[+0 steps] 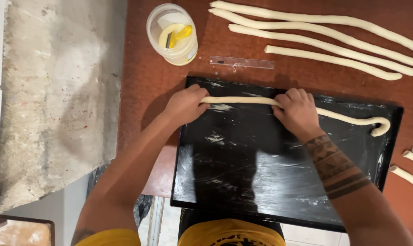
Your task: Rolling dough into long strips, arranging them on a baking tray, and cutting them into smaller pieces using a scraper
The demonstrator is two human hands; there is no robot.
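A long pale dough rope (243, 100) lies along the far side of a black greased baking tray (243, 182), its right end curling into a hook (379, 125). My left hand (184, 104) pinches the rope's left end. My right hand (297, 110) presses down on the rope near its middle, fingers curled over it. Both hands rest on the tray.
Several more long dough ropes (325, 36) lie on the reddish-brown table (147, 77) beyond the tray. A clear ruler (242, 62) and a plastic tub (172, 34) with a yellow tool stand behind the tray. Short dough pieces (411, 166) lie at right. A concrete floor (56, 100) is at left.
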